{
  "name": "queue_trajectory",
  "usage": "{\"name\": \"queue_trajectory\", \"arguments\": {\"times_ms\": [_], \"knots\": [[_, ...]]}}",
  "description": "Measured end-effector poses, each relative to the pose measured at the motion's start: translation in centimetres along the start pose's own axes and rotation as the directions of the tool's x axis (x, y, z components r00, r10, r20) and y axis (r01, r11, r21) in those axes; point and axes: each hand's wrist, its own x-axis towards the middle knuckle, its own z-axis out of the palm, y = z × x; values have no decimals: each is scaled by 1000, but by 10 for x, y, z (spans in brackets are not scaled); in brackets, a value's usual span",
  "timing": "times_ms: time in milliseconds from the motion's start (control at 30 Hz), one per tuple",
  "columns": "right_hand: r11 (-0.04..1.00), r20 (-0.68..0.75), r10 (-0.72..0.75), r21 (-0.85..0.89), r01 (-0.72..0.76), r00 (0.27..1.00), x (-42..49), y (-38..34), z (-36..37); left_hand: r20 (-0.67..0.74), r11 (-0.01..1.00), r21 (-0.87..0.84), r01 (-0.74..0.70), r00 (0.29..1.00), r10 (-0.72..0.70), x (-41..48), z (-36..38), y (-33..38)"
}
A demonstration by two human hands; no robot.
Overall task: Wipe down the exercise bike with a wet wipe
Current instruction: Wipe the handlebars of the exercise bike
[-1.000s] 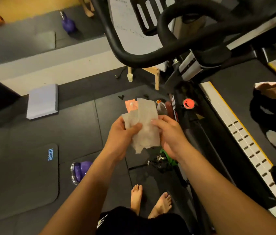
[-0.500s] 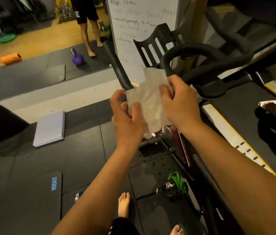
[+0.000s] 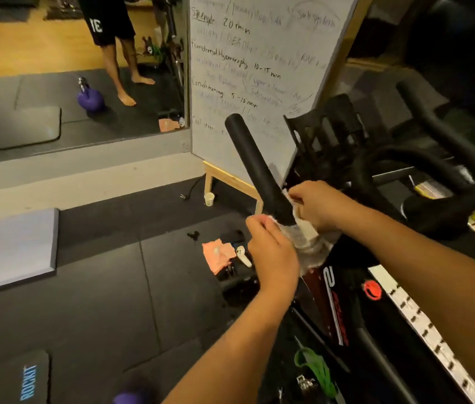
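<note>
Both hands curled on crumpled white wet wipe (image 3: 307, 243), wrapped round black foam handlebar (image 3: 259, 173) of exercise bike: left hand (image 3: 271, 253) pinching below, right hand (image 3: 318, 207) gripping beside bar.

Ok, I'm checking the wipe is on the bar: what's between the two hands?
In the head view, the black handlebar tube passes between the left hand and right hand, with the wet wipe draped round it and pinched by both.

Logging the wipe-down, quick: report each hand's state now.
Left hand: closed, pinching the wet wipe at the handlebar.
Right hand: closed, pinching the same wet wipe.
</note>
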Motion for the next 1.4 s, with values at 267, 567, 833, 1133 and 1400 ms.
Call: {"name": "queue_trajectory", "arguments": {"times_ms": [267, 567, 833, 1133, 1400], "knots": [[969, -297, 79, 246, -3, 952, 65, -37, -19, -93, 991, -104, 79, 992, -89, 131, -20, 19], [954, -412, 85, 296, 46, 907, 125, -55, -32, 41, 996, -89, -29, 999, 33, 186, -13, 46], [964, 5, -192, -187, 190, 981, 49, -11, -4, 353, 997, 67, -25, 936, 0, 69, -11, -1], [858, 79, -225, -456, 236, 971, -23, 6, -7, 352, 979, 201, -32, 935, -42, -11, -18, 5], [691, -69, -377, -685, 231, 924, -75, 30, -17, 604, 848, 489, -202, 780, -163, -114, 20, 18]]}}
